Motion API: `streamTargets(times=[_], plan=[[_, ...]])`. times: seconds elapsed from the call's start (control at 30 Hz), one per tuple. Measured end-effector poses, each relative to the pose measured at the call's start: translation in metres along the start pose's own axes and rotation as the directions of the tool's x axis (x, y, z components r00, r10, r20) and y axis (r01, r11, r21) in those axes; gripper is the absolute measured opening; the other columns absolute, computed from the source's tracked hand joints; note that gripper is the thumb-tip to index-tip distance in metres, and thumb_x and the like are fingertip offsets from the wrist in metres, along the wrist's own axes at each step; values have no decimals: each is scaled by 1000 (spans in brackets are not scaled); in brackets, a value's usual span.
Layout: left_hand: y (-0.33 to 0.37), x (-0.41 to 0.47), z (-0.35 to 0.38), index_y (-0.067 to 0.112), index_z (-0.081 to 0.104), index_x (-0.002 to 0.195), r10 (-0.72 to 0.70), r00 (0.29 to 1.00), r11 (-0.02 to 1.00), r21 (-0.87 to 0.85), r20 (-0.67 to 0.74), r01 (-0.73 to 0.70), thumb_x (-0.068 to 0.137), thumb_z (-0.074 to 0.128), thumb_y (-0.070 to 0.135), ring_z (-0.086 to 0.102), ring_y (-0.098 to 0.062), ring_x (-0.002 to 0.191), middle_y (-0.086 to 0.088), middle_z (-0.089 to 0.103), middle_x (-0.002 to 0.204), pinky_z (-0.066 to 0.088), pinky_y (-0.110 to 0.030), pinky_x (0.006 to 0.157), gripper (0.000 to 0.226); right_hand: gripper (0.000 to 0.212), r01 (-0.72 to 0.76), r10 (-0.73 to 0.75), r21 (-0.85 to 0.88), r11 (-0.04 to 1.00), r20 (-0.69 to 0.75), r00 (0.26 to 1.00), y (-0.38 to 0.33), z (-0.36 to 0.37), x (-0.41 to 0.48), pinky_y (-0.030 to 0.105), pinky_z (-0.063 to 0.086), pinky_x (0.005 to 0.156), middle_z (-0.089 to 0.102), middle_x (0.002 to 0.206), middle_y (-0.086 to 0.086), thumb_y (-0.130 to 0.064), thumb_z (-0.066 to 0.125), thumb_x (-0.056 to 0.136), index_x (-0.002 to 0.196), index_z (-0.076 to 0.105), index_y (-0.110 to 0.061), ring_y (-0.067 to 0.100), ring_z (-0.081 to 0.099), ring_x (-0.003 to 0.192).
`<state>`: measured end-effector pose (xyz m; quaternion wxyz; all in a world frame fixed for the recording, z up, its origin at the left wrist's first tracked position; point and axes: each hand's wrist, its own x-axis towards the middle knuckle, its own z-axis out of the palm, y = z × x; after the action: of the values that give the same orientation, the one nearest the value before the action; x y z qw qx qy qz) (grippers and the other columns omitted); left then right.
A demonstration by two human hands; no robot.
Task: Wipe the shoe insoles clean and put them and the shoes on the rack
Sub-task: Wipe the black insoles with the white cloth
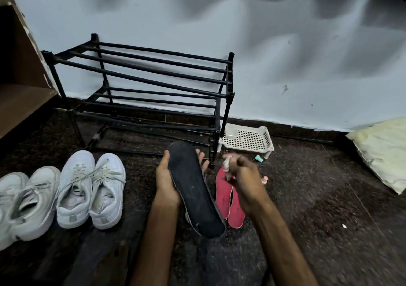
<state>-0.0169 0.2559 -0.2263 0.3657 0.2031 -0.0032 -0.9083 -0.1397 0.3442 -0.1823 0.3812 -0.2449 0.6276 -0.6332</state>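
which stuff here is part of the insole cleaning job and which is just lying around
Job: black insole in left hand, red insoles, white shoes, rack, small white item in right hand.
Lying about: white basket, pillow, wooden cabinet.

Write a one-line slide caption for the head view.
Left hand holds a black insole while the right hand grips a small white object; white shoes sit before the black rack.

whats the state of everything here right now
black foam insole, held up in left hand
small white object, gripped in right hand, blurred
two pink insoles, lying on floor
two pairs of white lace-up sneakers, on floor, unracked
black tube shoe rack, upright against wall
white perforated plastic tray, on floor beside rack
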Motion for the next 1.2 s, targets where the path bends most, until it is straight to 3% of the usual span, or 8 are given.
streamTargets(times=[0.13,0.37,0.5,0.7,0.83,0.93,1.07,1.2], plan=[[5,9,-18,-3,47,139,-16,998,1000,-7,-58,15,93,45,58,52,-35,127,-20,54,139,48,-54,87,76,14,-144,141,72,987,41,989,34,3,-10,24,43,50,57,76,10,3,44,98,95,54,-7,16,49,56],[11,21,-19,5,50,140,237,970,972,13,-54,-237,90,48,63,56,-28,124,-13,62,128,55,-48,85,77,40,21,77,-538,843,160,984,54,10,-19,37,51,72,70,78,-2,-56,60,80,87,63,-16,14,62,72],[-5,5,-8,7,52,137,198,976,956,201,86,-212,83,50,68,57,-26,124,-13,62,132,44,-50,104,81,20,96,-53,-464,881,105,993,59,21,-16,40,52,73,70,81,-1,-36,59,89,86,63,-17,13,61,73],[-11,-1,-15,4,57,122,209,959,953,178,192,-243,90,55,59,59,-23,88,-10,60,101,37,-53,110,64,46,-23,27,-29,999,135,991,41,19,-18,27,51,76,72,87,-4,-34,31,106,91,71,-15,14,65,85],[-2,-2,-16,5,58,126,236,952,940,203,196,-275,85,49,72,60,-24,82,-14,64,100,42,-59,104,79,25,272,-297,-329,904,-28,955,32,10,-9,29,53,86,66,105,-6,-14,55,97,110,70,-27,9,63,96],[-10,-10,-2,5,72,104,256,953,932,219,162,-288,88,37,75,64,-26,80,-16,65,97,57,-39,79,80,28,563,-590,-511,650,127,797,18,23,-7,24,51,83,67,100,-7,-3,69,83,106,71,-19,6,63,94],[-14,-8,2,6,72,90,290,951,919,245,109,-308,87,26,78,64,-22,69,-14,63,85,56,-27,62,85,23,659,-574,-586,472,364,734,33,43,-15,34,50,79,67,91,1,0,62,80,94,69,-16,15,61,89],[-16,-6,-1,5,61,104,319,944,926,184,85,-330,83,27,83,58,-23,73,-11,57,83,56,-40,76,87,29,564,-511,-583,585,274,815,46,41,-27,31,51,77,69,87,-5,4,57,81,89,67,-22,11,62,85]])
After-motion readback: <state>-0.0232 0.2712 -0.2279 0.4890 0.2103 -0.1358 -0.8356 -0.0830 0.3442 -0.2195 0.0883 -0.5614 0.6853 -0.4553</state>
